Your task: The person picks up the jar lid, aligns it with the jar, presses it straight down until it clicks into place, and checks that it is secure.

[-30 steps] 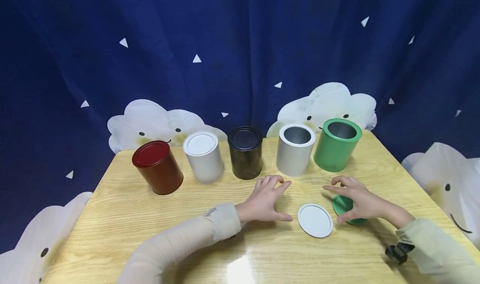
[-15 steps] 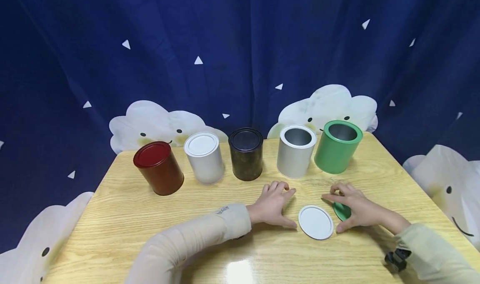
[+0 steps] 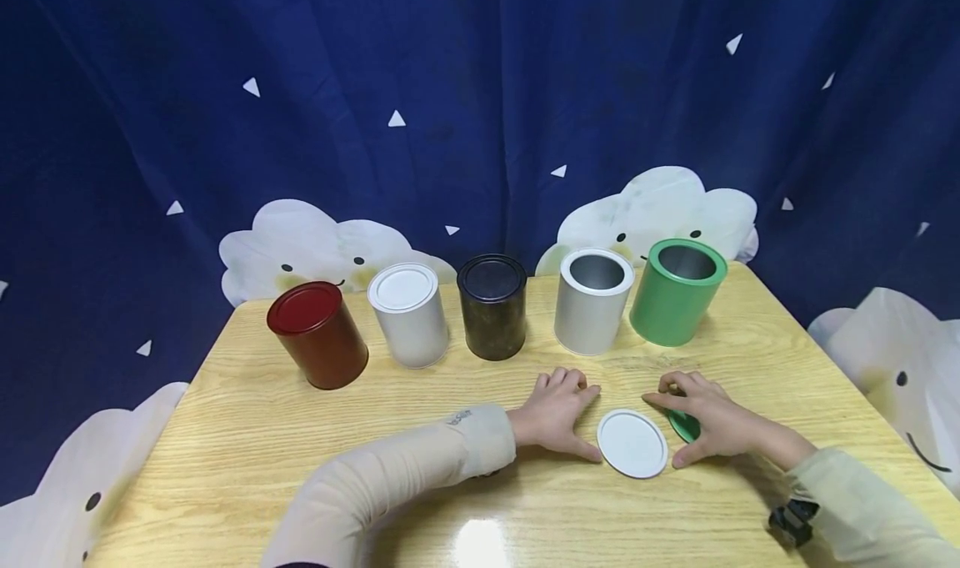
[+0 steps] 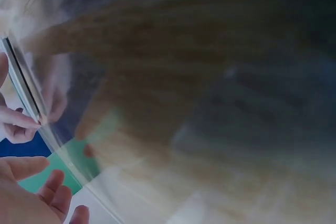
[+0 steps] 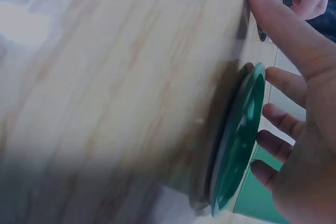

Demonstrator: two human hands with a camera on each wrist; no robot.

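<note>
A white round lid (image 3: 632, 444) lies flat on the table between the two hands. My left hand (image 3: 557, 416) is at its left edge with spread fingers, the thumb tip touching or almost touching the rim. Over a green round lid (image 3: 683, 425) hovers my right hand (image 3: 707, 418), its thumb reaching toward the white lid's right side; it hides much of the green lid. The right wrist view shows the green lid (image 5: 240, 145) beneath the loosely bent fingers, which do not grip it. Behind the hands stand an uncovered white can (image 3: 591, 309) and an uncovered green can (image 3: 675, 299).
Along the back stand a red can (image 3: 324, 343), another white can (image 3: 412, 326) and a black can (image 3: 492, 318), all with lids on. A dark blue curtain (image 3: 450, 92) with cloud shapes hangs behind the wooden table (image 3: 247, 451).
My left hand has moved right, up to the white lid. My right hand has shifted slightly left and lower over the green lid. The lids and cans stay put.
</note>
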